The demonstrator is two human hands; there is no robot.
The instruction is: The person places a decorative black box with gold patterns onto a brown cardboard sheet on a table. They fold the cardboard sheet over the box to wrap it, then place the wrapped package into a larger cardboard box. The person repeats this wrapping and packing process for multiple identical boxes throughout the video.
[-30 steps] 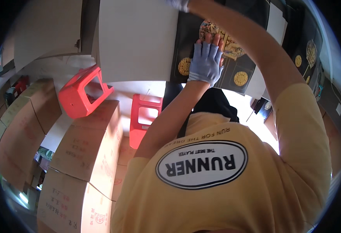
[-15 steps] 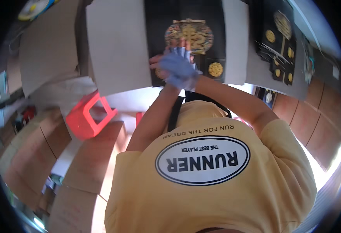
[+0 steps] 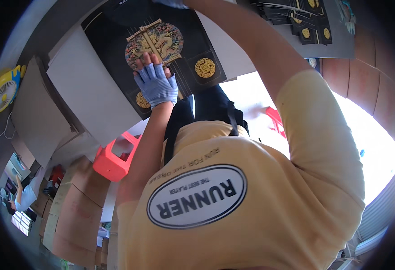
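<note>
A black printed sheet (image 3: 190, 40) with a colourful dragon medallion, gold bars and round gold emblems lies on the work surface. My left hand (image 3: 157, 86), in a blue-grey striped fingerless glove, rests flat on its near part, just below the medallion, fingers stretched out and holding nothing. Up at the picture's top edge, my right hand (image 3: 172, 3) wears a similar glove and reaches over the sheet's far part. Its fingers are cut off by the edge, so I cannot see what they touch.
Large pale boards (image 3: 85, 76) lie under and beside the sheet. More black-and-gold pieces (image 3: 296, 22) are piled at the far right. A red plastic stool (image 3: 112, 162) stands left, near cardboard boxes (image 3: 78, 225). A yellow fan (image 3: 4, 92) and another person (image 3: 25, 198) are at far left.
My hands, one over the other before, have parted. The right has moved to the sheet's far part while the left lies flat near the medallion. The view has turned, so the sheet appears tilted.
</note>
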